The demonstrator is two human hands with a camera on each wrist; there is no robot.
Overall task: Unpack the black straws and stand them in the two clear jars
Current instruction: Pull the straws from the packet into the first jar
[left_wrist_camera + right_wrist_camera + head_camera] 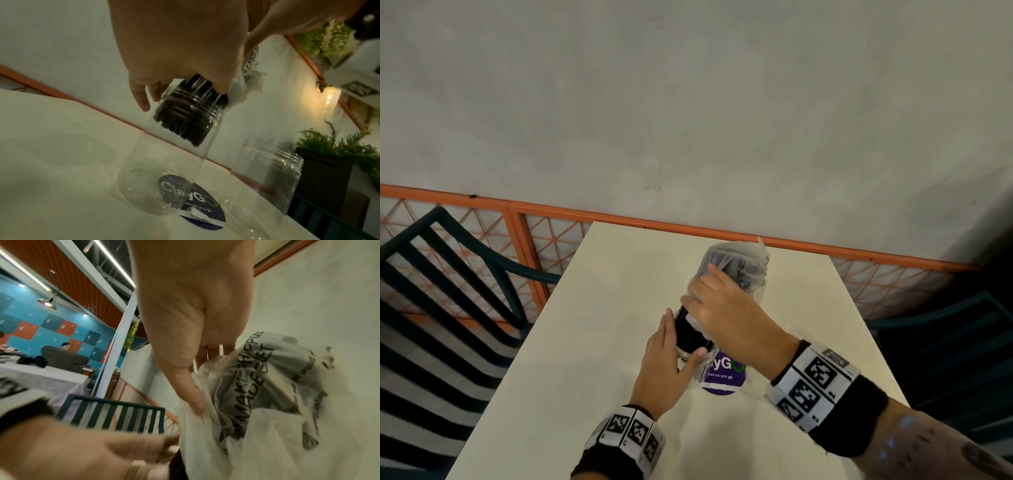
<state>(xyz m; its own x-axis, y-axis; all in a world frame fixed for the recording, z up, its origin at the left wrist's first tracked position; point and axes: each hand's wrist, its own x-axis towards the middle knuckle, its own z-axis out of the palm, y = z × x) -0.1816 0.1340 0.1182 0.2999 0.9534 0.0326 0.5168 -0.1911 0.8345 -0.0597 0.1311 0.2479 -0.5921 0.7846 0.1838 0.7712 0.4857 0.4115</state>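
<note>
Right hand [726,311] grips the printed plastic bag [743,270], black straws [191,112] tilted with lower ends inside the near clear jar [164,170]; left hand [667,363] steadies its mouth, fingers straight.

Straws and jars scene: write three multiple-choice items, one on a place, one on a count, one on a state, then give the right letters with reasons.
1. Where are the lower ends of the black straws?
A. flat on the table
B. inside the mouth of a clear jar
C. on the chair

2. How many clear jars stand on the table?
A. one
B. two
C. four

3. What does the right hand hold?
A. the white printed bag
B. a jar lid
C. nothing

Answers:
1 B, the left wrist view shows the bundle tips inside the near jar.
2 B, the far jar stands beside it.
3 A, its fingers pinch the bag.
</note>
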